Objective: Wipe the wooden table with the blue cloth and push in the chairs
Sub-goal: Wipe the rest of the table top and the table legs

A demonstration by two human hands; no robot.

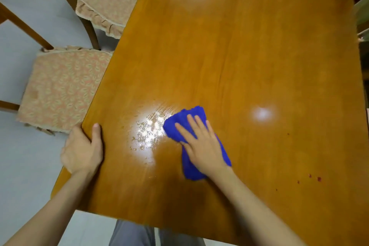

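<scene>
1. At the bottom of the frame, the person's grey trousers (135,233) show just below the near edge of the wooden counter (239,56).
2. The left hand (81,150) grips the counter's left edge at lower left, thumb lying on top; the fingers go under the edge, out of sight.
3. The right hand (201,142) lies flat, fingers straight and slightly spread, pressing on the blue cloth (189,112) in the lower middle of the frame. The cloth is bunched and sticks out beyond the fingertips and behind the wrist.
4. Just left of the cloth, a streaky wet patch (149,128) shines on the wood.
5. A few red specks (318,178) dot the counter at lower right.
6. At middle left the nearer chair (60,90), with a patterned cushion, stands on the pale floor (30,166), its seat just beside the counter's edge.
7. At upper left the farther chair (109,0) has the same cushion, its corner meeting the counter's edge.
</scene>
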